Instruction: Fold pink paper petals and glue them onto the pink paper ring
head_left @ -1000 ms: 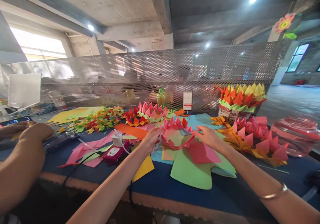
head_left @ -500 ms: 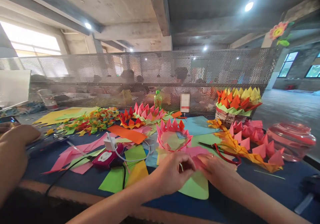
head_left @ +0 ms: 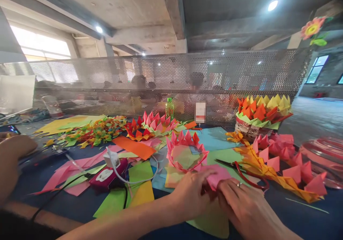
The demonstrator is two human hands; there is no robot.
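Grips pink paper [head_left: 216, 176] in bent fingers of left hand [head_left: 191, 195] and right hand [head_left: 245, 206], just nearside of the ring [head_left: 173, 153], slightly rightward. Shows it jutting ringward past the fingers; has left hand nearer the ring. Cannot tell long axis, partly covered.

This is a craft workshop: concrete beams [head_left: 171, 7] run overhead, and a perforated metal partition [head_left: 166, 64] backs a table [head_left: 311, 218] strewn with coloured paper [head_left: 219, 175] and scissors [head_left: 235, 165].

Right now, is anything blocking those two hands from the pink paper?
Nothing visible: the left hand and right hand both touch the pink paper. The red-handled scissors lie beyond the right hand, not between.
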